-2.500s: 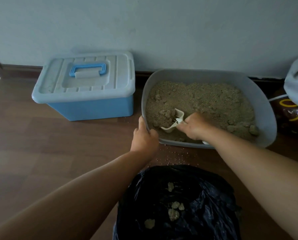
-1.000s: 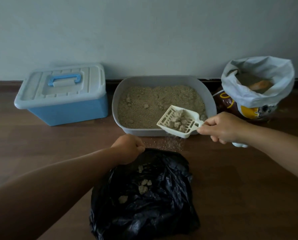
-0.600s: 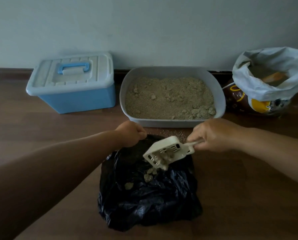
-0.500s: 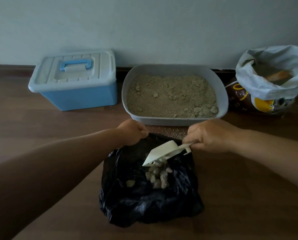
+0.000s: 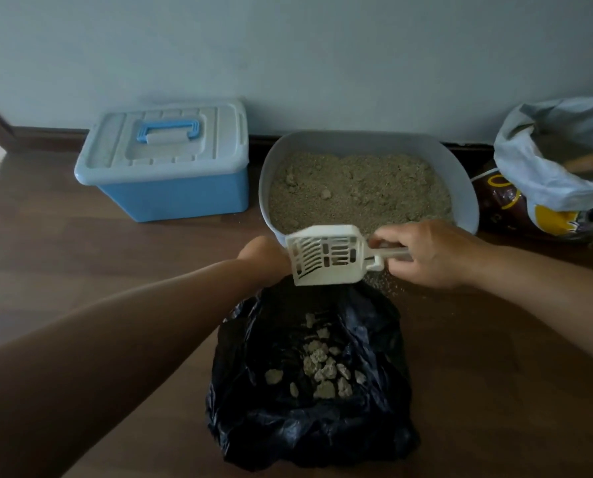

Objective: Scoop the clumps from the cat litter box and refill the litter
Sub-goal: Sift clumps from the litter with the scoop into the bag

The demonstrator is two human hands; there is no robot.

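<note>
Black bag (image 5: 308, 426) on the floor (image 5: 81, 257) holds the clumps (image 5: 322, 370). At its far rim sits the left hand (image 5: 262, 258), grip hidden. The right hand (image 5: 433, 253) clasps the empty white scoop (image 5: 326, 255). Beyond them stands the litter box (image 5: 357, 143).

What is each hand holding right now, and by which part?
The right hand grips the white scoop by its handle. The left hand is at the rim of the black bag, fingers hidden.

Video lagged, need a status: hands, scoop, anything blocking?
Right hand grips scoop, empty, above black bag far edge. Left hand at bag rim, fingers hidden. Clumps in bag; some lumps left in litter box. Nothing blocking.
</note>
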